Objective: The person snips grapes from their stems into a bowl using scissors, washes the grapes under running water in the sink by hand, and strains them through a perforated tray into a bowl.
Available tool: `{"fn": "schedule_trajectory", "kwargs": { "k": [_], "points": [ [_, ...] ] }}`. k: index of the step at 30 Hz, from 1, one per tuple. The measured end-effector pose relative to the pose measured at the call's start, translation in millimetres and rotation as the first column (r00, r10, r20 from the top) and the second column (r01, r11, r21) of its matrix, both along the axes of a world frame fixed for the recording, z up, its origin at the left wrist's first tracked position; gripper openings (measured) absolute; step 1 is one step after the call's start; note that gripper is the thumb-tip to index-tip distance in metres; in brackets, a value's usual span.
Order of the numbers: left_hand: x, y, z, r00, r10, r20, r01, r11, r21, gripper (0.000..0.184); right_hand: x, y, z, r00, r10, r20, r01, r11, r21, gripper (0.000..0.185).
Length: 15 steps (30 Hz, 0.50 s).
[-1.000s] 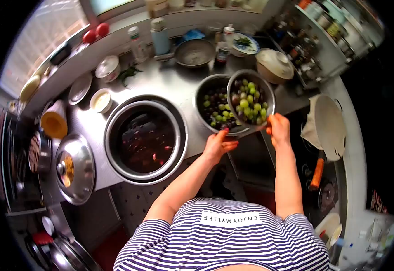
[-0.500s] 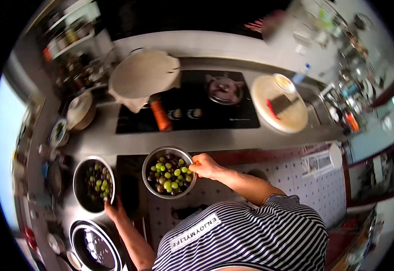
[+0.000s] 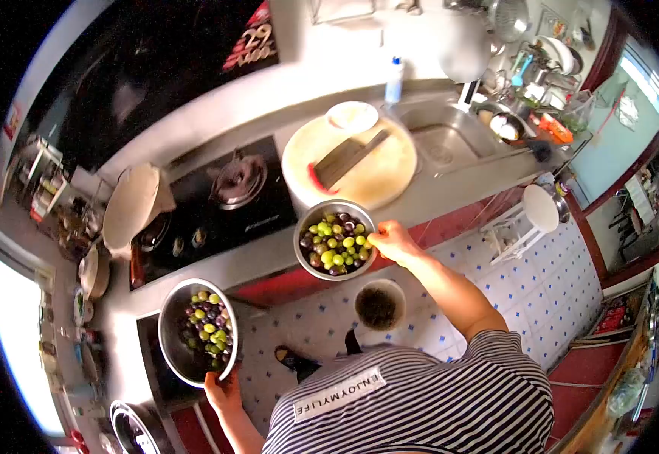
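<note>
Your left hand (image 3: 222, 391) grips the near rim of the left bowl of grapes (image 3: 198, 333); your right hand (image 3: 396, 243) grips the right rim of the right bowl of grapes (image 3: 334, 240), near the round cutting board (image 3: 350, 161) on the counter (image 3: 269, 274).

Both grape bowls, the left one (image 3: 170, 333) and the right one (image 3: 300, 246), are smooth, shiny metal. The cooktop (image 3: 257, 216) is glossy black, the sink (image 3: 443, 144) brushed-looking metal. The round cutting board (image 3: 378, 178) looks matt, the striped shirt (image 3: 435, 397) is soft cloth, and the grapes (image 3: 212, 333) have smooth skins.
</note>
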State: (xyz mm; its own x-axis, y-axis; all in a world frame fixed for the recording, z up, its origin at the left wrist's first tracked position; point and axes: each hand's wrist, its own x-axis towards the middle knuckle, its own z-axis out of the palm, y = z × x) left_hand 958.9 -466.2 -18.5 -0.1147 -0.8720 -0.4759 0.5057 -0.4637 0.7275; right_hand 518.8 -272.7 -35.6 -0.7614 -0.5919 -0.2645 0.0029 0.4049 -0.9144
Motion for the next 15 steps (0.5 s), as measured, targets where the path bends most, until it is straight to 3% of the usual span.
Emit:
{"fn": "schedule_trajectory", "kwargs": {
  "k": [1,2,3,5,7,9,11,12,13,15],
  "points": [
    [-14.8,4.0,13.8,1.0,-0.026,-0.016,0.026,1.0,0.0,0.03,-1.2,2.4,-2.0,0.999,-0.033,-0.036,0.032,0.999,-0.027,0.022],
    [-5.3,-7.9,2.7,0.97,-0.218,-0.104,0.214,0.975,-0.054,0.036,-0.4,3.9,-3.1,0.995,-0.094,-0.021,0.093,0.994,-0.065,0.022],
    [-13.7,-1.7,18.7,0.936,-0.278,-0.216,0.263,0.96,-0.096,0.041,0.7,3.3,2.9,0.989,-0.146,0.002,0.146,0.985,-0.088,0.022],
    [-6.3,-3.5,30.7,0.942,-0.294,-0.162,0.29,0.956,-0.048,0.042,12.4,0.8,16.4,0.977,-0.21,-0.036,0.207,0.975,-0.081,0.024],
    [-3.0,0.2,51.6,0.939,-0.329,-0.096,0.33,0.944,-0.001,0.042,20.7,-6.2,15.6,0.939,-0.273,-0.208,0.264,0.962,-0.067,0.027],
    [-18.8,1.1,73.3,0.911,-0.372,-0.18,0.376,0.927,-0.012,0.039,28.9,-8.3,11.6,0.888,-0.361,-0.285,0.369,0.929,-0.027,0.026],
    [-27.3,-2.4,89.5,0.811,-0.574,-0.118,0.574,0.818,-0.036,0.039,40.8,-24.8,13.5,0.85,-0.408,-0.333,0.43,0.903,-0.008,0.028],
    [-31.8,3.9,106.3,0.805,-0.592,0.029,0.593,0.802,-0.073,0.039,58.7,-26.4,32.5,0.852,-0.386,-0.353,0.41,0.912,-0.01,0.029],
    [-28.6,2.5,111.7,0.755,-0.654,0.054,0.656,0.75,-0.085,0.037,83.2,-25.7,51.9,0.858,-0.361,-0.367,0.384,0.923,-0.01,0.029],
    [-50.3,28.6,141.6,0.816,-0.577,0.03,0.577,0.81,-0.106,0.033,93.3,-30.0,58.0,0.905,-0.137,-0.402,0.166,0.985,0.038,0.033]
  ]
}}
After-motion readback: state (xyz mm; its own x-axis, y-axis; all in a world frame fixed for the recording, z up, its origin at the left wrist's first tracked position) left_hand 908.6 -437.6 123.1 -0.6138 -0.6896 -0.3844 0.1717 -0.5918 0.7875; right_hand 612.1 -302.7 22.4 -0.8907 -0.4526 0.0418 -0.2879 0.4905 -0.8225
